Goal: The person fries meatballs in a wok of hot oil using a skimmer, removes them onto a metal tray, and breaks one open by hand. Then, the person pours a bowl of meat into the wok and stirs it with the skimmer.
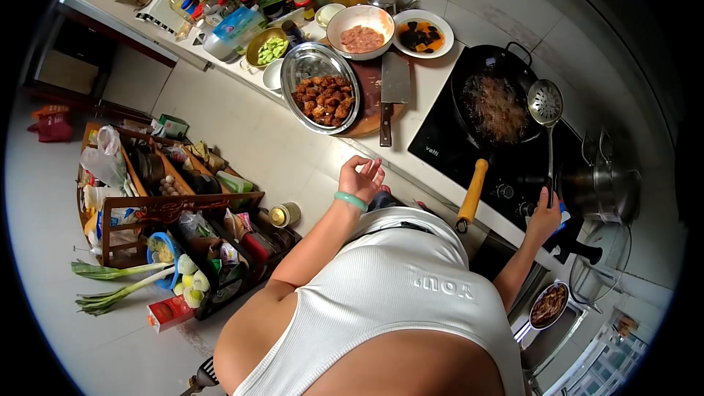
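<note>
My right hand (543, 214) is closed around the long handle of a slotted skimmer (545, 105). The skimmer's perforated head is at the right rim of a black wok (471, 66). Brown pieces bubble in oil (499, 106) inside the wok, whose wooden handle (474, 192) points toward me. Empty, with loosely curled fingers, my left hand (361, 178) hangs in front of the counter edge. Nearest it on the counter are a cleaver (396, 81) and an oval metal platter (292, 114) of browned fried pieces.
A bowl of raw minced meat (361, 38) and a plate with dark pieces (424, 34) stand behind the cutting board (372, 72). Stacked pots (605, 180) are right of the black cooktop (433, 132). A wooden rack of groceries (176, 202) stands on the floor at left.
</note>
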`<move>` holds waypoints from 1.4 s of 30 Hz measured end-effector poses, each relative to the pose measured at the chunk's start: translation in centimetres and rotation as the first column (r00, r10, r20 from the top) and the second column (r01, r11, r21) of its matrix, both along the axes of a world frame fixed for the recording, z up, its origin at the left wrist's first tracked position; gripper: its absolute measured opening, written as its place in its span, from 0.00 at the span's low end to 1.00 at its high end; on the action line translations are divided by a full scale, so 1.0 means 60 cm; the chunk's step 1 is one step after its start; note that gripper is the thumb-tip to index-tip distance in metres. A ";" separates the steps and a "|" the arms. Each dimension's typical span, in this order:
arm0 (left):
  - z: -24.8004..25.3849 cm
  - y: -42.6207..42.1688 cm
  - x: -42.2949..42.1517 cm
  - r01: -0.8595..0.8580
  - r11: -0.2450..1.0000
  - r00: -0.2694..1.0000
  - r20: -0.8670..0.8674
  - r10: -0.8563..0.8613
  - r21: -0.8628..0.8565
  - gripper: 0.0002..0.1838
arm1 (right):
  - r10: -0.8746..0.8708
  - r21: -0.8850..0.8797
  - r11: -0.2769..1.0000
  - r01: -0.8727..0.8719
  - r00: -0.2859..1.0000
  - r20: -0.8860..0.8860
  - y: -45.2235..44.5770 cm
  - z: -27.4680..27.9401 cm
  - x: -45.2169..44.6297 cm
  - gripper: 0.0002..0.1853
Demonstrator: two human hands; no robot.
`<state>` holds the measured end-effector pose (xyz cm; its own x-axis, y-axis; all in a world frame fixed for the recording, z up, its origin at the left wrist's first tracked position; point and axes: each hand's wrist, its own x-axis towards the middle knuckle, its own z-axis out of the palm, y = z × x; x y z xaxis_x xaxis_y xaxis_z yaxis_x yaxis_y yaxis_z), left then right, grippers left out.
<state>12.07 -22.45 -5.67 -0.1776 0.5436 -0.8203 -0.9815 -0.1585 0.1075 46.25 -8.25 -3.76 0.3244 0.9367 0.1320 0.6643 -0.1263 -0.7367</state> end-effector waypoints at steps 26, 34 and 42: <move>-0.019 0.015 -0.021 0.024 1.000 1.000 0.015 -0.024 0.015 0.13 | -0.003 -0.045 0.999 0.006 0.998 0.065 0.006 0.005 -0.019 0.17; -0.032 0.022 -0.033 0.049 0.999 0.999 0.015 -0.049 0.016 0.10 | -0.024 -0.095 0.995 0.033 0.995 0.096 0.012 0.002 -0.019 0.18; -0.069 0.013 -0.043 0.000 0.998 1.000 -0.006 0.001 0.057 0.08 | -0.038 -0.100 0.994 0.050 0.992 0.117 0.008 0.006 -0.012 0.20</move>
